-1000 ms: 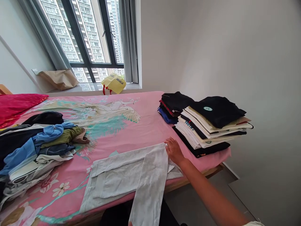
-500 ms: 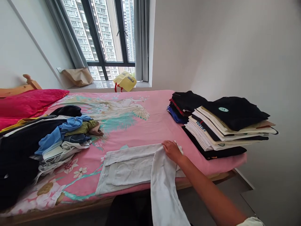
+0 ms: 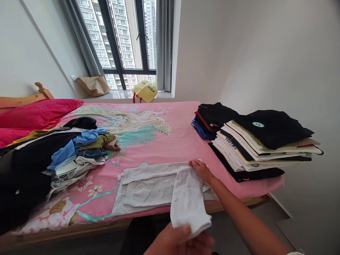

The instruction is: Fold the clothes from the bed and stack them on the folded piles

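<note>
Garment of pale grey cloth (image 3: 150, 191) lies on the pink floral bedsheet (image 3: 183, 140), beneath and left of the bare right hand (image 3: 203, 171); whether this hand pinches, I cannot tell. Bare left hand (image 3: 176, 239) holds its hanging end (image 3: 187, 205) clamped.

A pale grey garment (image 3: 150, 189) lies partly folded along the bed (image 3: 182, 147) edge, one sleeve (image 3: 187, 194) extending past it.

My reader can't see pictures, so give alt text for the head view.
A person's left hand holds one end of a pale gray garment laid on a pink bed; the right hand touches the garment's far edge. Loose clothes lie left, folded stacks right.
</note>
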### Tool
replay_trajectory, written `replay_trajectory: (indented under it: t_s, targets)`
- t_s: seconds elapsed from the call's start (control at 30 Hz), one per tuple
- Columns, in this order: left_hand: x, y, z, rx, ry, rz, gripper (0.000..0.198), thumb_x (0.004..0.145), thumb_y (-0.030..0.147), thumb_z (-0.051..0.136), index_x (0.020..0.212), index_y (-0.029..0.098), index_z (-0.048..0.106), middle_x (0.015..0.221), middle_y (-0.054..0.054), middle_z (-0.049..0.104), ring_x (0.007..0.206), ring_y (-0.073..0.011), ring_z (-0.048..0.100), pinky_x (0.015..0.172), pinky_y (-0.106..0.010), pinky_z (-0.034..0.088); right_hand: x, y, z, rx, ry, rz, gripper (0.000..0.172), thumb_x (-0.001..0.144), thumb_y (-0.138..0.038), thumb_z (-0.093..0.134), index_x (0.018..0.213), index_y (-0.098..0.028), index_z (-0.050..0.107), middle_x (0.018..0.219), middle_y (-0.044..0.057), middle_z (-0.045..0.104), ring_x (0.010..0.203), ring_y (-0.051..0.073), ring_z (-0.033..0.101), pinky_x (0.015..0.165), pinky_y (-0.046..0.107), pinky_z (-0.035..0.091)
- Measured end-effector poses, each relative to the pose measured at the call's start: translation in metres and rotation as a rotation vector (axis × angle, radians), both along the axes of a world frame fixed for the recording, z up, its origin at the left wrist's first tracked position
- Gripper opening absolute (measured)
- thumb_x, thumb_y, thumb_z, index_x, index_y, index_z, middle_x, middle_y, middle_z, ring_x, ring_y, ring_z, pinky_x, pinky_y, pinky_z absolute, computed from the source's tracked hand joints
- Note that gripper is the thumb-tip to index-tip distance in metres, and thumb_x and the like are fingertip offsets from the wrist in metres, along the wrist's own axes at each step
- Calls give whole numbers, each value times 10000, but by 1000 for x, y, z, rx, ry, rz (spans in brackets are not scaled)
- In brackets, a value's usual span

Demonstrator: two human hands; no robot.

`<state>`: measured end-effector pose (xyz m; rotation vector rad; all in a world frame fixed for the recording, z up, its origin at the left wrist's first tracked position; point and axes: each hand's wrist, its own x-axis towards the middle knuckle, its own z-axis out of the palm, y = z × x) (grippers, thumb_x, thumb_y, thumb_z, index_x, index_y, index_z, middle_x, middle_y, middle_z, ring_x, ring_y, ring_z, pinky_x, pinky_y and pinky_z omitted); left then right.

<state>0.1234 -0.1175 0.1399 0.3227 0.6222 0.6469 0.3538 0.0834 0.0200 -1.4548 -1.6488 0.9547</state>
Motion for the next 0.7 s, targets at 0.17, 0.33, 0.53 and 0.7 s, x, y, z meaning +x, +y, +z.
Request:
replay_trajectory:
  t_s: [0.17, 0.33, 0.53, 0.7]
  targets:
    - [-60, 76, -9, 185, -152, 529, 364, 892, 370, 429, 1217, 268, 560, 1000, -59, 714, 824, -185, 670, 754, -352, 526, 18, -16, 1, 26, 96, -93, 500, 859, -557, 369, 963, -154, 647, 1021, 110, 689, 1008, 236, 615, 933, 373, 445]
    - [-107, 98, -69, -13, 201, 656, 346, 843, 385, 483, 1099, 185, 600, 962, -81, 698, 775, -174, 662, 636, -303, 527, 20, -21, -3, 35, 90, -94, 445, 848, -538, 430, 1031, -183, 627, 1032, 70, 685, 1003, 217, 605, 927, 345, 430]
    - [-150, 99, -98, 430, 1179, 574, 376, 646, 454, 653, 902, 178, 658, 804, -32, 671, 656, -167, 582, 551, -260, 444, 14, -21, -4, 170, -355, -51, 361, 887, -447, 379, 986, -226, 647, 978, 40, 681, 944, 209, 581, 893, 342, 391]
    - [-178, 136, -93, 766, 1774, 279, 322, 751, 376, 502, 959, 185, 656, 1027, -96, 677, 908, -233, 610, 837, -352, 442, 9, -21, 5, 162, -583, -31, 357, 898, -396, 336, 801, -214, 628, 878, 36, 685, 854, 204, 568, 812, 326, 359]
